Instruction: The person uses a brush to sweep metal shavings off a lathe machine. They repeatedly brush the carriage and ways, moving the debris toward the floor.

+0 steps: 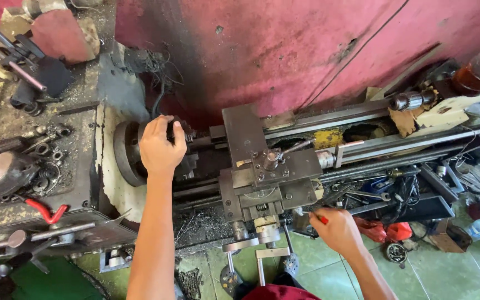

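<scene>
Your right hand [337,229] is pinching a small red-handled tool [321,219] just beside the grey steel lathe carriage [268,183]. Farther off, your left hand [161,145] is curling closed around the round dark metal chuck [134,153], well apart from the right.

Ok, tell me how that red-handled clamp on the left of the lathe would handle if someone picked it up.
The red-handled clamp looks like metal under its grips, so probably stiff and fairly heavy for its size. Its splayed handles suggest it would not roll. The grimy surface it lies on hints it may feel greasy. Neither the left hand nor right hand touches it.
</scene>
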